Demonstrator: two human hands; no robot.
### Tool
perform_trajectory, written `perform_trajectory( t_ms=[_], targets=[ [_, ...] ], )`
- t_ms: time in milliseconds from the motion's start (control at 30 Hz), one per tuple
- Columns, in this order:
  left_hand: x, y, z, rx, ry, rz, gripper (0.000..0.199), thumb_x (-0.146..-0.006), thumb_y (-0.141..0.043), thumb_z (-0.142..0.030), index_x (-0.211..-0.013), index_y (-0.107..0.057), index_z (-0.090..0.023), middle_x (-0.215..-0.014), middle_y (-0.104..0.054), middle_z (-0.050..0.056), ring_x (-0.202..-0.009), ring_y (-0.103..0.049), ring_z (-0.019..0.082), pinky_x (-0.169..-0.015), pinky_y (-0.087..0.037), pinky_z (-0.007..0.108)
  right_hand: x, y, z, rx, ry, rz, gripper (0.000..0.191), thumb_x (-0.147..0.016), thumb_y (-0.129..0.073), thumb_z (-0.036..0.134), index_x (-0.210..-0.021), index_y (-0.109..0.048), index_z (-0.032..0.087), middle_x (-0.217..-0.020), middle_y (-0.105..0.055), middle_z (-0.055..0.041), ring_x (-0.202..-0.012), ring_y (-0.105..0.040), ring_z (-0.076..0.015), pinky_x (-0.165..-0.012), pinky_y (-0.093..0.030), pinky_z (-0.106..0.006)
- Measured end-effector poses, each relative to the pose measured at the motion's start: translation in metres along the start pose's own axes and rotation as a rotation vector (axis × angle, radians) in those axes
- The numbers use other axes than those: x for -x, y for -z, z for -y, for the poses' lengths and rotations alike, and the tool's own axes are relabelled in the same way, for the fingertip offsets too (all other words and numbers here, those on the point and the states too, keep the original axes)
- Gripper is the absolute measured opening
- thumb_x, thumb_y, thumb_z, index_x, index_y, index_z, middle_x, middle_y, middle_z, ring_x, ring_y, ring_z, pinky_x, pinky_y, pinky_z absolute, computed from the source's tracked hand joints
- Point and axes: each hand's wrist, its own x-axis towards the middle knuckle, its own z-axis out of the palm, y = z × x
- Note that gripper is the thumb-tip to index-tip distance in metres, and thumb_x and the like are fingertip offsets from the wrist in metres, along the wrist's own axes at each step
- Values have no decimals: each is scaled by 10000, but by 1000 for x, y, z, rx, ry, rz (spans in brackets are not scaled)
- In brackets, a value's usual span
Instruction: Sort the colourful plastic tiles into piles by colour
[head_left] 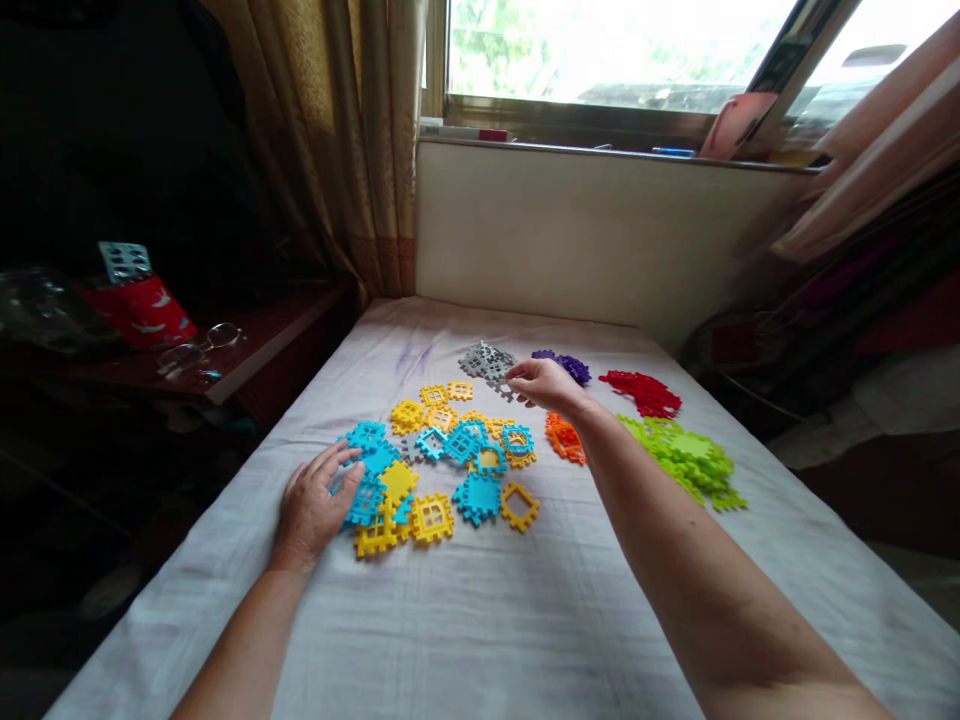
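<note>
My right hand (pixel 546 384) reaches out over the far part of the sheet, its fingers pinched on a grey interlocking tile (pixel 500 386) beside the grey tile pile (pixel 481 360). My left hand (pixel 313 502) is open, fingers stretched, on the left edge of the blue interlocking tiles (pixel 367 498). Mixed among the blue ones lie yellow tiles (pixel 433 518), some solid and some with window frames. A loose grey tile (pixel 412 449) shows between them. Orange tiles (pixel 564 438) lie just below my right wrist, partly hidden by my forearm.
Separate piles of purple tiles (pixel 571 368), red tiles (pixel 643 393) and lime green tiles (pixel 686 458) lie to the right on the pale sheet (pixel 480 620). At left, a dark red table (pixel 300 325) holds eyeglasses (pixel 201 347) and a red container (pixel 146 312). A wall and window stand behind.
</note>
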Motion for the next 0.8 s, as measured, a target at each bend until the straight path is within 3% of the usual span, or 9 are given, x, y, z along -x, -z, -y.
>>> perform_trajectory(
  t_ms=[100, 233, 367, 433, 500, 633, 700, 800],
  targets=[
    [1, 1, -1, -13, -8, 25, 368, -878, -474, -503, -994, -730, -266, -1237, -703, 66, -1165, -639, 273, -1043, -464, 467, -19, -11, -2, -188, -68, -100, 232, -824, -698, 176, -1050, -698, 126, -778, -707, -58, -599, -651, -110, -583, -559, -218],
    [3, 0, -2, -54, -29, 45, 331, -865, -524, -504, -998, -742, -294, -1294, -668, 59, -1194, -616, 282, -1066, -452, 482, -23, -22, -5, -199, -82, -159, 400, -938, -546, 211, -1331, -560, 138, -1174, -679, -151, -799, -694, -126, -664, -566, -224],
    [5, -1, -3, -62, -50, 71, 293, -851, -563, -504, -958, -758, -313, -1327, -645, 50, -1272, -558, 301, -1103, -410, 517, -3, -51, -8, -102, -31, -9, 330, -934, -537, 196, -1238, -645, 126, -1113, -720, -130, -830, -695, -148, -691, -550, -241],
    [5, 0, -3, -58, -49, 105, 258, -839, -591, -490, -944, -762, -329, -1336, -643, 34, -1309, -528, 304, -1119, -381, 535, 11, -72, -6, -15, 62, 69, 228, -908, -577, 184, -1081, -726, 169, -1018, -752, -77, -850, -695, -154, -762, -547, -264],
    [6, 1, -3, -56, -53, 146, 232, -825, -616, -479, -942, -764, -345, -1357, -633, 24, -1333, -506, 307, -1127, -352, 556, 26, -93, -1, 196, 257, 136, 190, -885, -611, 187, -1007, -753, 218, -1031, -757, -49, -936, -687, -174, -861, -528, -301],
    [6, 4, -3, -55, -72, 198, 228, -807, -644, -470, -967, -763, -360, -1385, -616, 18, -1362, -476, 306, -1136, -322, 558, 49, -119, 15, 651, 669, 254, 360, -832, -692, 251, -1192, -695, 255, -1288, -665, -76, -1215, -561, -250, -1010, -444, -395],
    [5, 7, -3, -51, -82, 230, 229, -805, -650, -461, -979, -761, -360, -1395, -609, 13, -1377, -459, 301, -1146, -306, 555, 54, -124, 21, 770, 727, 302, 433, -821, -704, 269, -1252, -654, 252, -1310, -644, -85, -1258, -512, -267, -1022, -417, -417],
    [5, 10, -4, -47, -93, 299, 207, -802, -654, -451, -954, -762, -363, -1407, -601, 9, -1397, -435, 304, -1151, -279, 584, 54, -125, 26, 845, 698, 331, 408, -838, -688, 287, -1242, -648, 256, -1261, -661, -85, -1208, -532, -264, -991, -407, -406]
  ],
)
